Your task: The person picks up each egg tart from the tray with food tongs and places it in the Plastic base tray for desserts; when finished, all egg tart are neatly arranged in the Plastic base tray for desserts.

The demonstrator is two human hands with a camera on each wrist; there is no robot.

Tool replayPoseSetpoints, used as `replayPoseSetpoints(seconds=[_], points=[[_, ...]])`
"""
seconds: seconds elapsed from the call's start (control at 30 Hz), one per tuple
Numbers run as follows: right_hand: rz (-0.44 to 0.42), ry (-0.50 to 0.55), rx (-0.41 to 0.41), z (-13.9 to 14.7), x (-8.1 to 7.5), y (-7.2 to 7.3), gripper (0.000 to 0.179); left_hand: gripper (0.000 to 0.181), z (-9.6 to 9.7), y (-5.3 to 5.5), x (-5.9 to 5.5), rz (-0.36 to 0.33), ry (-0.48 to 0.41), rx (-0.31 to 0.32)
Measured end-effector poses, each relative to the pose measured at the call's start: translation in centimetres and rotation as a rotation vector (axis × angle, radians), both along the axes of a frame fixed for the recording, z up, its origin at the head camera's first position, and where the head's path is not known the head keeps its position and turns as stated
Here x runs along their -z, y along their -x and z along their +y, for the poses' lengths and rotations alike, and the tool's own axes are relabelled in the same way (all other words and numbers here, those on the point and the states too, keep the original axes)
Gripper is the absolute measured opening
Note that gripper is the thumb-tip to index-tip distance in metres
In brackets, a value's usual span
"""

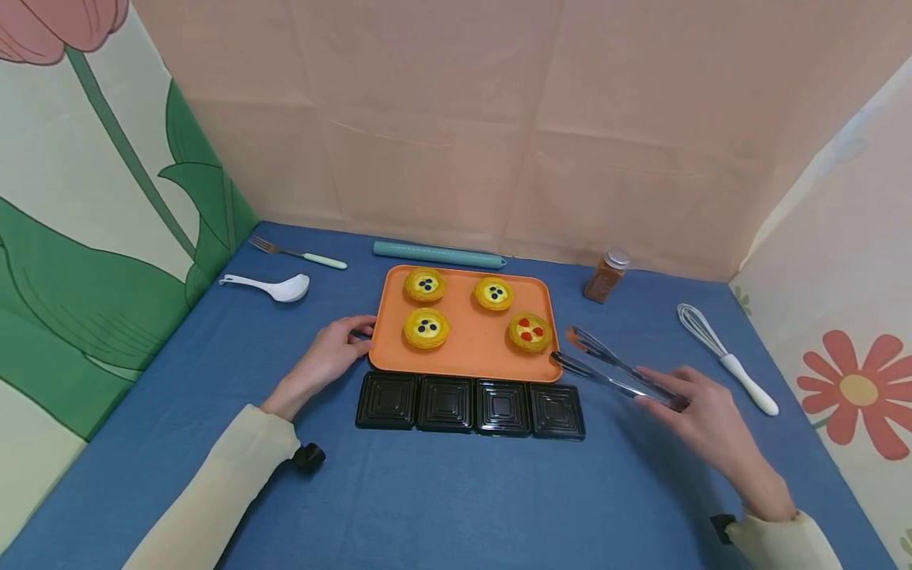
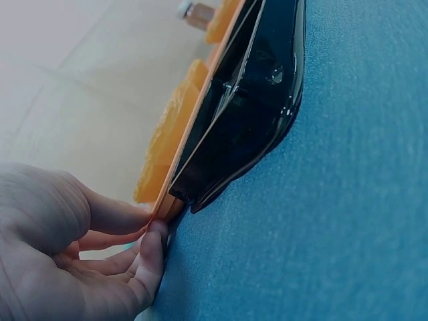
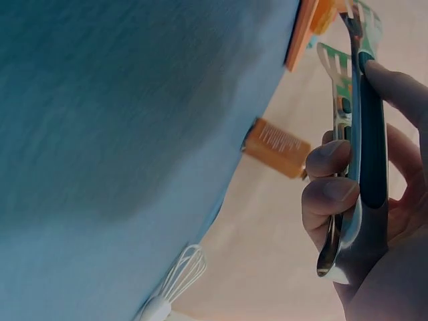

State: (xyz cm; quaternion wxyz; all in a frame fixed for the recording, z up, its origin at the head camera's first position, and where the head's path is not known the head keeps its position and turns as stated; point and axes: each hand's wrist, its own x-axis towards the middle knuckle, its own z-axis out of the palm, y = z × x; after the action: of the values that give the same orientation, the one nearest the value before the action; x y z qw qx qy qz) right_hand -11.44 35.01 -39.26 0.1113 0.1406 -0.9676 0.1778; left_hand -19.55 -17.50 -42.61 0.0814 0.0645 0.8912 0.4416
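Observation:
My left hand [image 1: 329, 356] pinches the left edge of an orange tray [image 1: 463, 324], thumb on top and fingers beneath in the left wrist view. On the tray sit three tarts with dark blue berries [image 1: 426, 328] and, near its right edge, one tart with red pieces [image 1: 530, 332]. Metal tongs [image 3: 373, 140] with dark teal grips are held in my right hand [image 1: 712, 419]. Their tips are parted, with nothing between them, beside the red-topped tart at the tray's right edge. A black tray [image 1: 387, 401] with several square compartments lies along the orange tray's near side.
Behind the orange tray lies a teal rolling pin [image 1: 438, 254]. A fork [image 1: 324, 260] and a white spoon [image 1: 288, 289] are at the back left. To the right are a brown spice jar [image 1: 604, 279] and a white-handled whisk [image 1: 748, 384]. Fabric walls border the blue cloth.

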Motion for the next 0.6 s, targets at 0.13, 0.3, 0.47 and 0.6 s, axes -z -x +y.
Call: replayPoseSetpoints(seconds=[0.13,0.3,0.47,0.6], points=[[0.003,-0.023,-0.007,-0.6,0.1,0.5,0.047,0.046,-0.1,0.0,0.0,0.002,0.002,-0.001],[-0.003,-0.026,-0.018,-1.2,0.1,1.1,0.046,0.046,-0.2,-0.1,0.0,0.004,-0.009,0.003],[-0.015,-0.045,-0.011,-1.7,0.0,1.5,0.048,0.046,-0.1,-0.1,0.0,0.004,-0.006,0.001],[-0.012,-0.055,0.002,-2.1,-0.1,1.8,0.048,0.046,-0.1,-0.1,0.0,0.001,-0.003,-0.002]])
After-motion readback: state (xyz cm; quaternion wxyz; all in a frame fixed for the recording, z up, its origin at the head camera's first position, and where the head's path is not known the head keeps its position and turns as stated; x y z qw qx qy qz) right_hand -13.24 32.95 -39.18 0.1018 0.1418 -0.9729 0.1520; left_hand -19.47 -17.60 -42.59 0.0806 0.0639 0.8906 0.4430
